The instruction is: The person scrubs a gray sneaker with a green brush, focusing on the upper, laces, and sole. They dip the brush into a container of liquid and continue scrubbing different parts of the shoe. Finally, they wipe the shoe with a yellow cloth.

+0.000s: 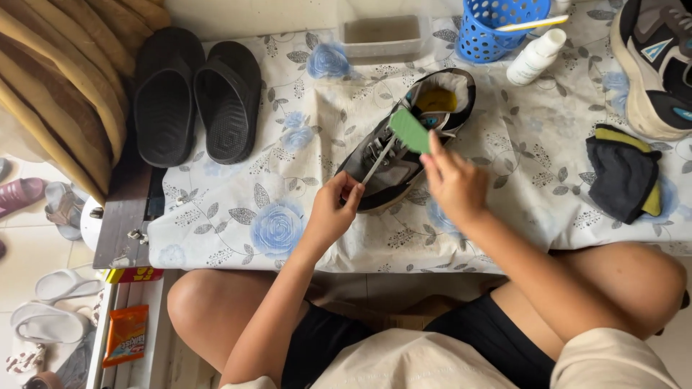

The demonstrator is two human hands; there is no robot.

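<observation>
Here, your left hand (333, 209) pinches the end of a white lace (380, 160) between thumb and fingers, and the lace runs taut up to the shoe (404, 169) just beyond your hands. Your right hand (454, 184) is closed on a green pad (409, 130), fingers gripping its near edge and holding it tilted over the shoe's opening. The shoe lies on a floral cloth (288, 187), its toe toward your left hand and its heel past your right.

Far to the left of your left hand, two black slippers (196, 97) lie side by side on the cloth's edge. Beyond your right hand stand a blue basket (497, 29) and, beside it, a white bottle (537, 56) lying tilted. Right of your right hand sits a folded black-and-yellow rag (623, 173), and past it another sneaker (656, 65).
</observation>
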